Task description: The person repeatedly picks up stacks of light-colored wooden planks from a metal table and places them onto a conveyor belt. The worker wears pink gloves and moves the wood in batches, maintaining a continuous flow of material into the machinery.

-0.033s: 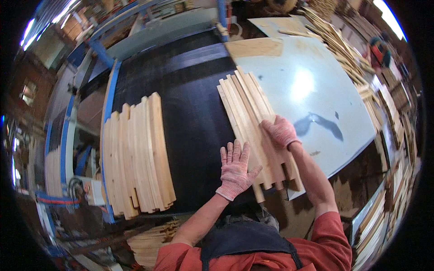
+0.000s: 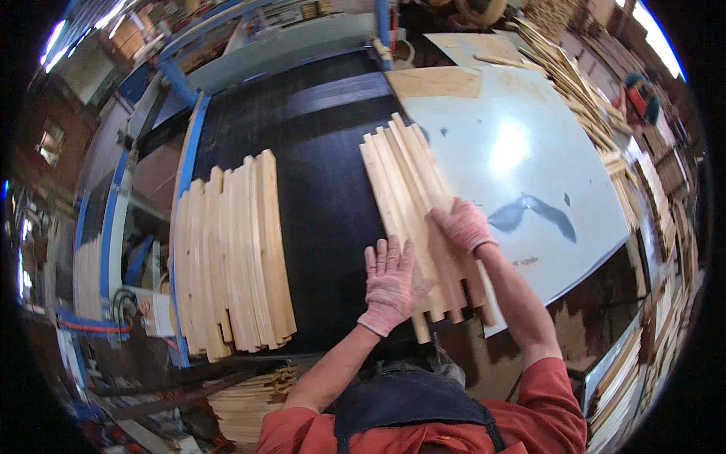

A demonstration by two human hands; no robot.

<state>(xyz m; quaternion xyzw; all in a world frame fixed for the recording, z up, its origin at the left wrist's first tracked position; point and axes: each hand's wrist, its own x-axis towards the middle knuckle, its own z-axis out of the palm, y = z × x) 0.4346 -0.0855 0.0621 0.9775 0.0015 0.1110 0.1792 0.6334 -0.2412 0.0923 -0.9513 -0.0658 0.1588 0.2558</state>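
Observation:
A row of pale wooden strips (image 2: pixel 404 185) lies side by side at the middle right, across the edge between a black belt and a light sheet top. My right hand (image 2: pixel 463 225), in a pinkish-white glove, grips the outer right side of this row, its fingers curled and partly hidden. Against the row's near left side rests my left hand (image 2: pixel 389 291), gloved alike, with its fingers stretched out and apart, holding nothing. The strip ends are uneven at both the far and near sides. A second row of wooden strips (image 2: pixel 231 257) lies on the belt to the left.
The black belt (image 2: pixel 325 219) runs away from me between blue frame rails (image 2: pixel 194 144). At right is the glossy light sheet top (image 2: pixel 560 136), with a thin board (image 2: pixel 435 82) at its far corner. Loose sticks (image 2: pixel 575 98) pile beyond it. Another person (image 2: pixel 639 98) is at the far right.
The right row of strips has shifted slightly left over the belt, with both my hands moving along with it. The left row stays on the belt; the view has shifted a little.

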